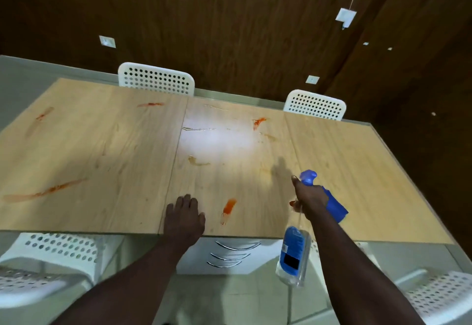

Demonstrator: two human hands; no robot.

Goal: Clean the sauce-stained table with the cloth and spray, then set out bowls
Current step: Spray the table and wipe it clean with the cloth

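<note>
The light wooden table [102, 146] carries several red sauce smears, one [229, 207] near the front edge and a long one [46, 192] at the left. My right hand [310, 197] grips a clear spray bottle [293, 255] with a blue label and blue trigger head [308, 177], held over the table's front right; the bottle hangs below the edge. A blue cloth [335, 207] lies on the table just behind that hand. My left hand [185, 218] rests flat on the front edge, fingers spread. No bowls are in view.
White perforated chairs stand at the far side [155, 78] [315, 105] and near me at left [51, 258] and right [439, 296]. A white drawer unit [229, 255] sits under the table. Wet streaks [199, 129] shine mid-table. A dark wood wall stands behind.
</note>
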